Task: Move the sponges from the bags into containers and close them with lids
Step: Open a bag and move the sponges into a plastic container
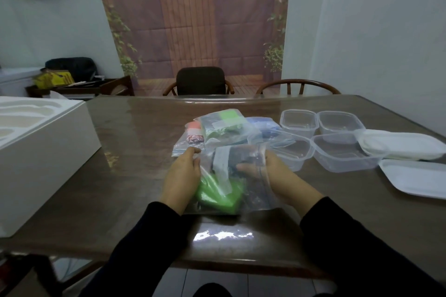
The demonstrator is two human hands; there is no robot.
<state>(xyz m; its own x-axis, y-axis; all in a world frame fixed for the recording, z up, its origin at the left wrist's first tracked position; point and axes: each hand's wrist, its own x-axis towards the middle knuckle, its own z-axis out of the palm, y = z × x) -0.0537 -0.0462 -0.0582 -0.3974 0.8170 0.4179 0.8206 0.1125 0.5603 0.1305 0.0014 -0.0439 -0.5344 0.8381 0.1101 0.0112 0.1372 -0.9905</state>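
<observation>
A clear zip bag [253,190] with a green sponge [217,195] inside is held upright over the table's near middle. My left hand [181,176] grips the bag's left top edge. At the right top edge, my right hand [270,171] grips the bag with its fingers curled over the plastic. Behind lie more bags: one with a light green sponge [226,118], one with a red sponge [193,131], one with a blue sponge [260,123]. Several clear empty containers [345,154] stand at the right. White lids [400,144] are stacked beyond them.
A large white box [43,152] fills the table's left side. One white lid [415,178] lies flat near the right edge. Two chairs [200,81] stand behind the brown table [135,176].
</observation>
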